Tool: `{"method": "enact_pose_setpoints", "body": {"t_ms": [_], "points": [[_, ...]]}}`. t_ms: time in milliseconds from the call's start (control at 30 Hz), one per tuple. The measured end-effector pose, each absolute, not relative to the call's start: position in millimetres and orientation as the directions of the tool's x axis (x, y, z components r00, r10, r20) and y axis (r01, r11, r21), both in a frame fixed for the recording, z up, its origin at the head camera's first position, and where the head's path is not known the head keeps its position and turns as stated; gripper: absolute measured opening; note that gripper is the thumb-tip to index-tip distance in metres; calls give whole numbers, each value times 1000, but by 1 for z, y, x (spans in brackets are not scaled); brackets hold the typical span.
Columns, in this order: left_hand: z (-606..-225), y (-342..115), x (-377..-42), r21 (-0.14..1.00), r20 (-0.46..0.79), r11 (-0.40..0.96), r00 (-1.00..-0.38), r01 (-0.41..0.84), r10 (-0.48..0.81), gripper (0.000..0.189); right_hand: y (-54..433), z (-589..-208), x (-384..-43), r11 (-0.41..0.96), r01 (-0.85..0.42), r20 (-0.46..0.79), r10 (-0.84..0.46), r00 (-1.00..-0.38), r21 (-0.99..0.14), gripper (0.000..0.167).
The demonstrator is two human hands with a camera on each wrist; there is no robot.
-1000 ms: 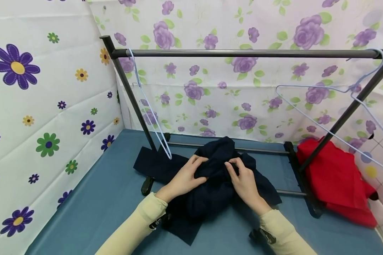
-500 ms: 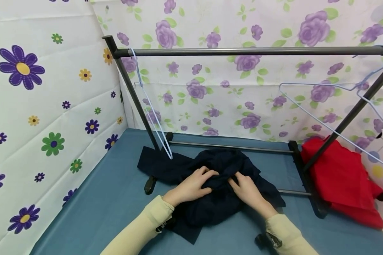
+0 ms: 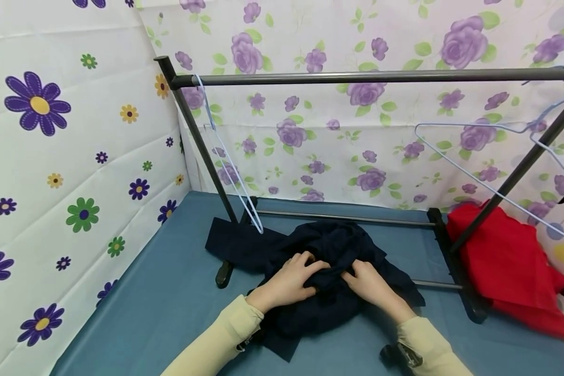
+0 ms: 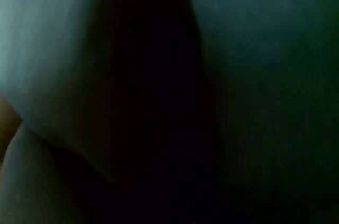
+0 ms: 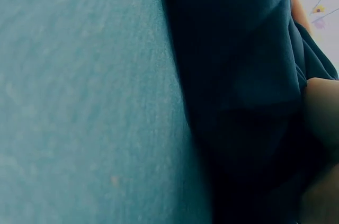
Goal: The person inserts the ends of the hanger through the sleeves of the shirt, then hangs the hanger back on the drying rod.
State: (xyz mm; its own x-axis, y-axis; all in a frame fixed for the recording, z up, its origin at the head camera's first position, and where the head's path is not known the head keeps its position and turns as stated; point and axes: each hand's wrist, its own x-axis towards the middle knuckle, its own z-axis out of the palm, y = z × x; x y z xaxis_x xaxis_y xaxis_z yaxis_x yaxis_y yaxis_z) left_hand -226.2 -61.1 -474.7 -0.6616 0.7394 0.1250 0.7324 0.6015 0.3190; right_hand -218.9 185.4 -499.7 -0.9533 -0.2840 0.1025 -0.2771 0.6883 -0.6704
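A dark navy garment (image 3: 319, 316) lies bunched up on the blue-covered table, with one flat strip reaching left and another reaching right. My left hand (image 3: 289, 282) grips its folds from the left, fingers bent over the cloth. From the right, my right hand (image 3: 370, 284) pinches the bunched fabric, its fingertips sunk in the folds. In the right wrist view the navy cloth (image 5: 238, 54) hangs close beside the table cover, with part of the hand (image 5: 323, 110) at the edge. The left wrist view is mostly dark, blurred fabric.
A dark metal rack (image 3: 338, 78) stands over the garment. Pale blue hangers hang at its left (image 3: 232, 167) and right (image 3: 479, 162) ends. Red cloth (image 3: 507, 271) lies in a heap by the rack's right foot. Flowered sheets (image 3: 282, 47) line the walls behind and left.
The raised bunch of navy fabric has sunk lower and flatter. Both hands have come down toward the near side with it, and the right fingertips have gone deeper into the folds.
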Motion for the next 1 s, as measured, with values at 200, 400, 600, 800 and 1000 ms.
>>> {"method": "enact_pose_setpoints", "body": {"t_ms": [200,400,600,800,1000], "points": [[-469,-72,-223,356,123,587,-659,727,742,61,188,-499,-218,674,-305,137,-293,-946,-673,22],[-442,-91,-222,424,221,544,-665,724,713,64,193,-492,-213,636,-407,328,-246,-912,-656,12],[-421,-114,-230,451,386,508,-673,734,631,50,203,-470,-208,608,-483,508,-148,-849,-630,2],[-422,-136,-241,533,367,560,-770,634,521,45,209,-433,-205,586,-523,647,2,-762,-619,5],[-433,-143,-241,576,284,636,-855,515,434,43,199,-415,-215,556,-559,651,-42,-758,-615,17]]}}
